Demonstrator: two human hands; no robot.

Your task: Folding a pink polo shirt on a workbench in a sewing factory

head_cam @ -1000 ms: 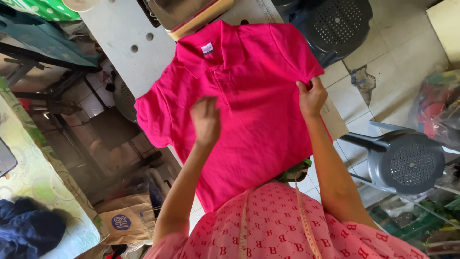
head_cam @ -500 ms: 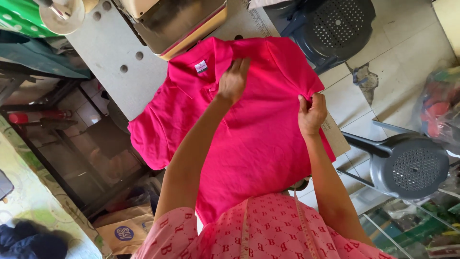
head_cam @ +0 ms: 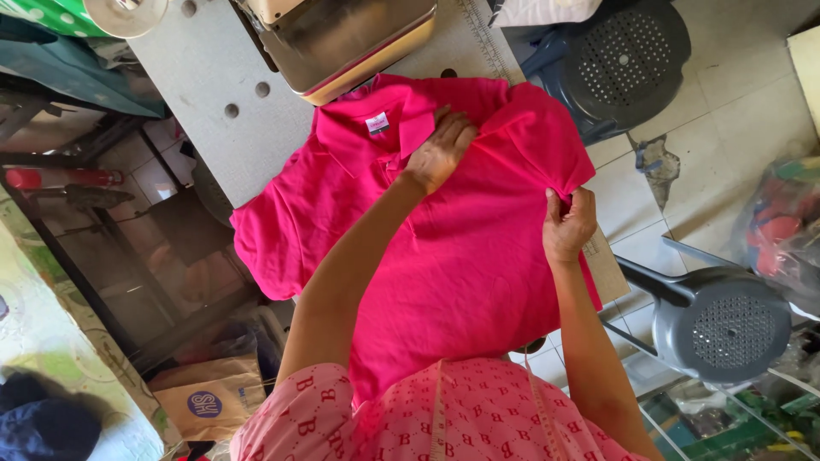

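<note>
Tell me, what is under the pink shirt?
The pink shirt lies on a grey table, whose bare top shows beside it. The left hand presses near the collar. Anything else beneath stays hidden by the cloth.

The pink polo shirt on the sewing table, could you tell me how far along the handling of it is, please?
Done: the pink polo shirt lies spread front-up on the sewing table. In hand: the left hand presses beside the collar; the right hand pinches the sleeve edge. Left: no fold is visible yet.
</note>
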